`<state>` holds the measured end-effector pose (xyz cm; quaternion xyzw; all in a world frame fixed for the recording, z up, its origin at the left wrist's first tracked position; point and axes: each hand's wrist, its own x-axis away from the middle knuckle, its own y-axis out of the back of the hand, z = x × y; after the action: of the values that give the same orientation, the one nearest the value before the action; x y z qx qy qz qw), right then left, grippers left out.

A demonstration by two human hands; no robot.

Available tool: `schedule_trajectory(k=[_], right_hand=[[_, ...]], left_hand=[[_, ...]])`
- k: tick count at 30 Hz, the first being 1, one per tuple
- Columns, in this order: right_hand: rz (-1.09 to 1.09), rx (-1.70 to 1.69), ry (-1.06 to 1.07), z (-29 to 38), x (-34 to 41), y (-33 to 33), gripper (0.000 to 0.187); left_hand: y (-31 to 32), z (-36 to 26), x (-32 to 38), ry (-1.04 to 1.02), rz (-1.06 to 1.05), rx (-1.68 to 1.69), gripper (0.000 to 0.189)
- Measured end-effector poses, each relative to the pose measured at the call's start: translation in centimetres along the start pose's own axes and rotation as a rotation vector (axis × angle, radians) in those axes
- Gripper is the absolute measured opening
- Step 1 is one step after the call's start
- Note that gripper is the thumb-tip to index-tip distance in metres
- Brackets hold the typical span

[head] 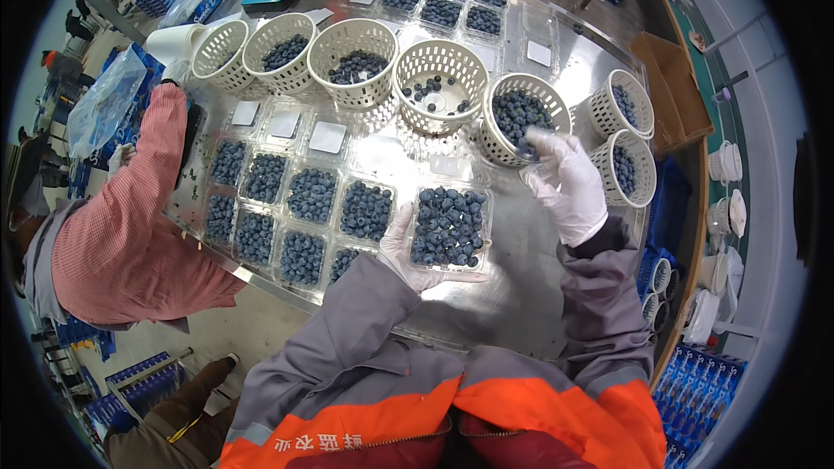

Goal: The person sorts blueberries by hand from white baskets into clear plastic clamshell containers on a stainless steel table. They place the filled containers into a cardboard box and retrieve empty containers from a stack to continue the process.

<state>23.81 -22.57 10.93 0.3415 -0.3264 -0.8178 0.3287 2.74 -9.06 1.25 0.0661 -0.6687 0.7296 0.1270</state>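
In my gloved left hand (402, 254) is a clear plastic clamshell (482, 260) with blueberries (449, 225) in it. The palm and fingers support its left side and near edge; its lid (453, 166) lies folded back, away from me. My gloved right hand (570, 185) is at the near right rim of a white perforated basket (492, 133) that holds many blueberries (518, 114). Its thumb and fingers are spread, but the fingertips blur against the berries, so whether they pinch one is unclear.
More white baskets (361, 91) line the metal table (521, 286), and two baskets (625, 172) stand at the right. Filled clamshells (313, 195) sit to the left, others (443, 10) at the far side. A person in a pink checked sleeve (143, 208) works at the left edge. A cardboard box (671, 91) stands at right.
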Motion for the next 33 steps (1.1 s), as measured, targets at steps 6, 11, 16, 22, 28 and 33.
schedule_trajectory(k=[6, 11, 16, 22, 28, 33], right_hand=[[0.249, -0.106, 0.074, 1.0, 3.8, -2.3, 0.045], [0.253, 0.001, 0.094, 3.0, 6.0, -5.1, 0.04], [0.258, -0.213, 0.164, 4.2, 5.7, -5.3, 0.033], [0.34, 0.176, 0.465, 4.8, 5.7, -5.9, 0.02], [0.233, -0.239, 0.2, 3.9, 4.4, -3.2, 0.018], [-0.049, 0.143, 0.015, 0.5, 2.0, -1.7, 0.047]], left_hand=[[0.3, 0.1, 0.3, -0.023, 0.085, -0.043, 0.077], [1.1, 0.3, 0.1, -0.011, 0.312, 0.099, 0.072], [2.0, 0.4, 0.1, -0.044, 0.115, 0.056, 0.072], [2.9, 0.1, -0.1, 0.003, 0.067, 0.035, 0.072], [0.4, 0.4, 0.3, -0.085, 0.025, -0.086, 0.076], [0.7, 0.0, 0.2, 0.0, 0.021, 0.059, 0.072]])
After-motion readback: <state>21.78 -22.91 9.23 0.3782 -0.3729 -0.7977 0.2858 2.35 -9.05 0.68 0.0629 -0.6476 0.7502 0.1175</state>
